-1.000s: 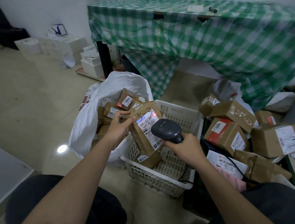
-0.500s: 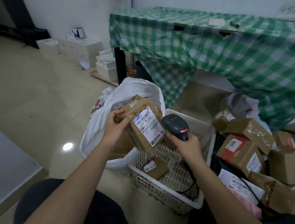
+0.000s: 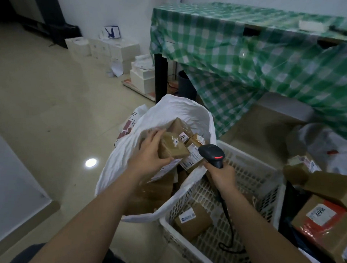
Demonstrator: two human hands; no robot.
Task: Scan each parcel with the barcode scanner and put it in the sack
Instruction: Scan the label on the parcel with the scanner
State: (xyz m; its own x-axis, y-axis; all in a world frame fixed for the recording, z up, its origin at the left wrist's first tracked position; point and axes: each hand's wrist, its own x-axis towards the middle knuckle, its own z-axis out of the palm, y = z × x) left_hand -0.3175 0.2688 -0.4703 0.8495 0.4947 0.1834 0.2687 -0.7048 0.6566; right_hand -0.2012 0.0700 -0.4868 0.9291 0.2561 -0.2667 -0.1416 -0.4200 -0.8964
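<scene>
We hold one brown parcel clamped in the left hand, inside the mouth of the white sack, which sits at 10 o'clock from the white basket. The right hand is closed around the barcode scanner. Several parcels already lie in the sack. Remaining, in our judgement: one small parcel in the basket and the pile of boxes at 3 o'clock.

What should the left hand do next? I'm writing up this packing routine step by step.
Probably let go: the left hand holds the parcel over the open sack, above other parcels, while the right hand holds the scanner aside.
</scene>
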